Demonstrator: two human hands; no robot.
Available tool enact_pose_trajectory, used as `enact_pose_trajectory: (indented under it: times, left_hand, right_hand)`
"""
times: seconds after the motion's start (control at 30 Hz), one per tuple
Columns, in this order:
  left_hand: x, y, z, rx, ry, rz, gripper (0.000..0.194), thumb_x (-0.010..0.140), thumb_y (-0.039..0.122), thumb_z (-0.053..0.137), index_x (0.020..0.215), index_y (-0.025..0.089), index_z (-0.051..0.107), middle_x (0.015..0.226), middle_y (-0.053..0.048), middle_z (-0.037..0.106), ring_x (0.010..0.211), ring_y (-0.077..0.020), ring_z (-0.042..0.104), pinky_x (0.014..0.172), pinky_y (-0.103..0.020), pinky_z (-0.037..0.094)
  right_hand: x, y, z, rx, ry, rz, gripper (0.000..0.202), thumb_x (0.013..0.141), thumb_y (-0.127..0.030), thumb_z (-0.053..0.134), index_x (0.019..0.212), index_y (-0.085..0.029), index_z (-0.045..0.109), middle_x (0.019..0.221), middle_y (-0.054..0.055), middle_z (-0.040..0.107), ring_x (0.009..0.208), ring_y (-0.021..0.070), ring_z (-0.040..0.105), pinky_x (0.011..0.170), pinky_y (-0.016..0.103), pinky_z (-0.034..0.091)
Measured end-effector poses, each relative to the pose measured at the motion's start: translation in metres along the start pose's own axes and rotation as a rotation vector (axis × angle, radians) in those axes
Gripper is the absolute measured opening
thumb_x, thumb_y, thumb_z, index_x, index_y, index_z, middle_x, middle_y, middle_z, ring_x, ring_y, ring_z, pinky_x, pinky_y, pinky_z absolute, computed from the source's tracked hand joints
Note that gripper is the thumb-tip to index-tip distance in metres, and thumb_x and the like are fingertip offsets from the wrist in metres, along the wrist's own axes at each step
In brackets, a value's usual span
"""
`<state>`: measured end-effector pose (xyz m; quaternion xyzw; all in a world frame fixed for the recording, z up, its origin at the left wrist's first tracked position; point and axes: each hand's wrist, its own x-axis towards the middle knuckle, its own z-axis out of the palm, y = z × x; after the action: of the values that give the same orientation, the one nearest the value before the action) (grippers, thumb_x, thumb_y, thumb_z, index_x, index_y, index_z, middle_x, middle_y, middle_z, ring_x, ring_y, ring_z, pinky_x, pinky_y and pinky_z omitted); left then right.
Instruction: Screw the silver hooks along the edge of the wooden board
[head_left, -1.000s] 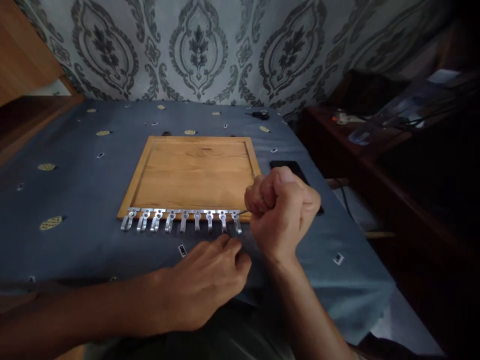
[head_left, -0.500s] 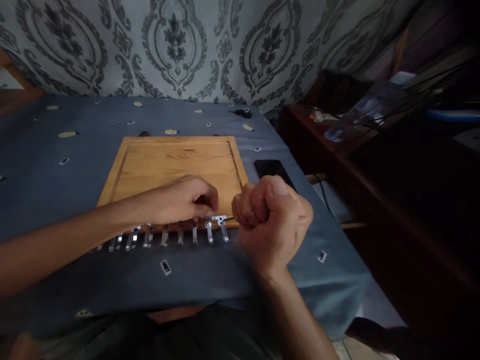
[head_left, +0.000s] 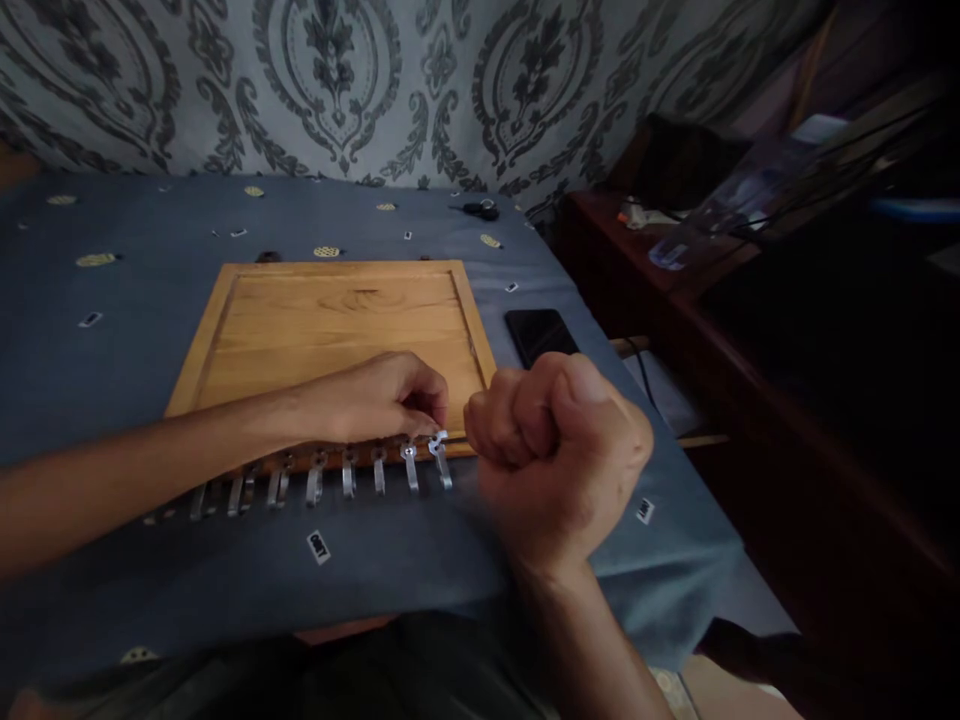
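A wooden board (head_left: 352, 320) with a raised frame lies flat on the cloth. Along its near edge sits a row of small metal hooks (head_left: 348, 475), their legs pointing toward me. My left hand (head_left: 390, 395) reaches over that edge, thumb and fingers pinched on the head of the rightmost metal hook (head_left: 441, 462), which sits slightly askew. Just right of it, my right hand (head_left: 562, 440) is closed in a fist. A thin dark shaft seems to run from the fist toward the hook; the fingers hide the rest of this tool.
A black phone (head_left: 536, 332) lies right of the board. Keys (head_left: 480, 209) rest near the back of the blue patterned tablecloth (head_left: 390, 570). A patterned curtain (head_left: 427, 90) hangs behind. On a dark red desk at right stands a tilted clear bottle (head_left: 739, 195) among cables.
The view has shifted slightly, so the board appears lower left. The rightmost hook's head has turned a little under my left fingers. My right fist is still closed and tilted slightly more.
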<state>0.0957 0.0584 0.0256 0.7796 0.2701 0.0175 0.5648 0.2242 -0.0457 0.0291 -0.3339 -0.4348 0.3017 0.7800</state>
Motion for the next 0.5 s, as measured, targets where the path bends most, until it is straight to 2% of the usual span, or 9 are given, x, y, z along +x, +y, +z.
enact_pose_trajectory:
  times: [0.17, 0.33, 0.5]
  left_hand:
    - [0.0054, -0.0051, 0.0016, 0.045, -0.027, 0.021, 0.010, 0.084, 0.022, 0.065, 0.086, 0.015, 0.072, 0.081, -0.002, 0.070, 0.077, -0.0173, 0.064, 0.071, -0.028, 0.047]
    - [0.0070, -0.0038, 0.0005, 0.076, -0.047, 0.040, 0.012, 0.083, 0.021, 0.064, 0.086, 0.014, 0.072, 0.081, -0.002, 0.070, 0.076, -0.0168, 0.063, 0.068, -0.027, 0.046]
    - [0.0044, 0.0017, -0.0003, 0.054, -0.074, 0.002, 0.009, 0.082, 0.024, 0.066, 0.083, 0.016, 0.070, 0.075, 0.001, 0.064, 0.070, -0.0144, 0.057, 0.064, -0.026, 0.043]
  right_hand:
    - [-0.0009, 0.0004, -0.0022, 0.050, -0.019, 0.020, 0.052, 0.109, -0.019, 0.054, 0.059, -0.023, 0.038, 0.054, -0.007, 0.028, 0.046, 0.0091, 0.015, 0.042, 0.027, 0.025]
    - [0.0020, -0.0006, -0.0031, 0.071, -0.036, 0.028, 0.056, 0.106, -0.026, 0.065, 0.058, -0.024, 0.037, 0.053, -0.007, 0.026, 0.045, 0.0097, 0.015, 0.040, 0.029, 0.022]
    - [0.0014, 0.0023, -0.0039, 0.093, -0.039, 0.021, 0.051, 0.106, -0.018, 0.058, 0.058, -0.025, 0.040, 0.054, -0.007, 0.030, 0.045, 0.0105, 0.018, 0.042, 0.031, 0.023]
